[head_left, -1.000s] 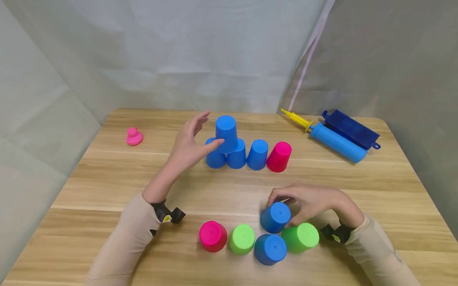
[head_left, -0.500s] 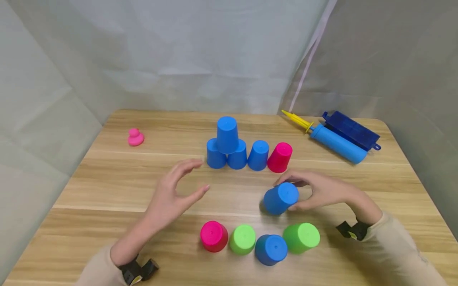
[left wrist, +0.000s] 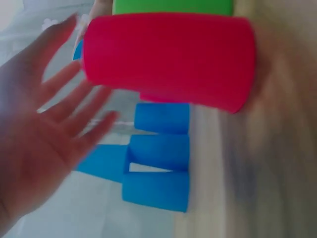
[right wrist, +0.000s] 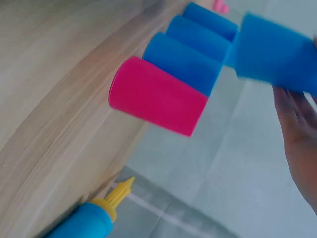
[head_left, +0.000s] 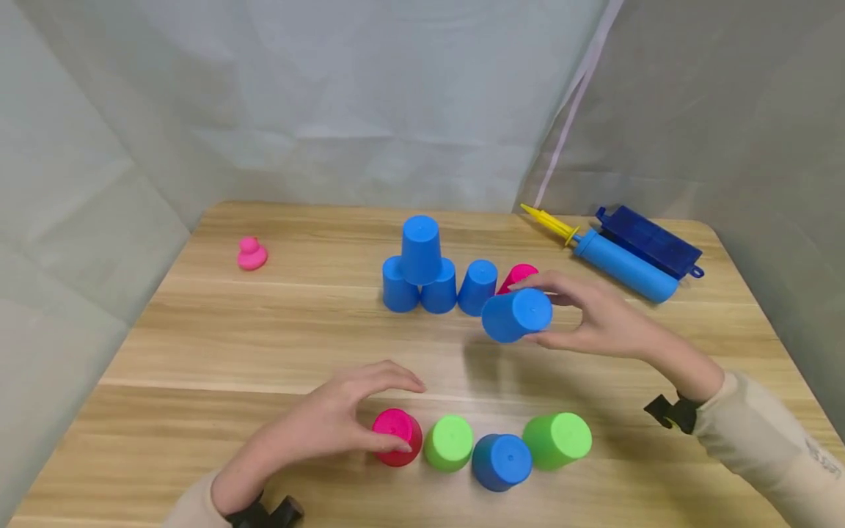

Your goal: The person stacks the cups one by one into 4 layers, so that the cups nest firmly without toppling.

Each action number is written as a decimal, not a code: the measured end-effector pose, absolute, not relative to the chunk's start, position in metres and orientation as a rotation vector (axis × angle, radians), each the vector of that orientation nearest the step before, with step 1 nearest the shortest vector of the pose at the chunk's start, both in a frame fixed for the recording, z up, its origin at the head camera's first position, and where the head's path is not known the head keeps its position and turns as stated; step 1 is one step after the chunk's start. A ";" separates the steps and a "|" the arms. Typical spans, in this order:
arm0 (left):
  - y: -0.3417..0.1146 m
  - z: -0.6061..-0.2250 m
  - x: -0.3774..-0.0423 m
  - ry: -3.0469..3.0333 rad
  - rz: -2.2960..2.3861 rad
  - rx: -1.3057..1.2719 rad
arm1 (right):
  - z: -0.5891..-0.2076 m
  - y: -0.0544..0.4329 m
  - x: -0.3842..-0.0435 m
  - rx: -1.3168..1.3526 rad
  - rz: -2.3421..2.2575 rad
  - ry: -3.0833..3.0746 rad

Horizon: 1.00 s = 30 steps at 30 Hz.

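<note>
My right hand (head_left: pixel 607 321) grips a blue cup (head_left: pixel 511 317) in the air, bottom up and tilted, in front of the back row. In the right wrist view that blue cup (right wrist: pixel 275 54) hangs apart from the row. The row holds several upside-down cups: blue ones and a red cup (head_left: pixel 518 274) at its right end, partly hidden. One blue cup (head_left: pixel 421 251) rests across the two leftmost. My left hand (head_left: pixel 330 418) reaches about a red cup (head_left: pixel 393 421) in the front row, fingers spread; the left wrist view shows them beside this red cup (left wrist: pixel 168 59), not closed round it.
Right of the front red cup stand a green cup (head_left: pixel 449 443), a blue cup (head_left: pixel 502 462) and another green cup (head_left: pixel 558 440). A pink rubber duck (head_left: pixel 252 254) sits back left. Back right lie a blue hand pump (head_left: pixel 623 265) with yellow nozzle and a dark blue tray (head_left: pixel 650 242).
The right hand has lifted the blue cup from the front group toward the back row. The left hand has let go of the top blue cup and come down to the front red cup.
</note>
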<state>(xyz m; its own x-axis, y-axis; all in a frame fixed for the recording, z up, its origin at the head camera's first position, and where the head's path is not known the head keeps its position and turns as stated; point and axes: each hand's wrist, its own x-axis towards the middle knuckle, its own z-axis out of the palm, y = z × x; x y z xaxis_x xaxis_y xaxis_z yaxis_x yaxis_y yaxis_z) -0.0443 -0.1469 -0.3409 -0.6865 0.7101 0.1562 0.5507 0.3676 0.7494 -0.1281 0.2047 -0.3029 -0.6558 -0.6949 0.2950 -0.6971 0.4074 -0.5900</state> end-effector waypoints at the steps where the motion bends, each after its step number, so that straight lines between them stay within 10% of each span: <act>1: -0.148 -0.341 -0.044 2.432 1.160 1.118 | -0.302 0.201 -0.129 1.293 1.077 -2.597; 30: -0.151 -0.338 -0.047 2.317 0.922 1.021 | -0.307 0.130 -0.197 0.810 1.425 -2.735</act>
<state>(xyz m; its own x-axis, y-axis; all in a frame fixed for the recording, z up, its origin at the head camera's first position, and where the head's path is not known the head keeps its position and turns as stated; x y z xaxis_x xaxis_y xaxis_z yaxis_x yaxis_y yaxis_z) -0.0472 -0.1513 -0.3378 -0.6286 0.7676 -0.1248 0.4718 0.5039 0.7235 -0.1966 0.1299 -0.3066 -0.8699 -0.4565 0.1866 -0.4145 0.4716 -0.7783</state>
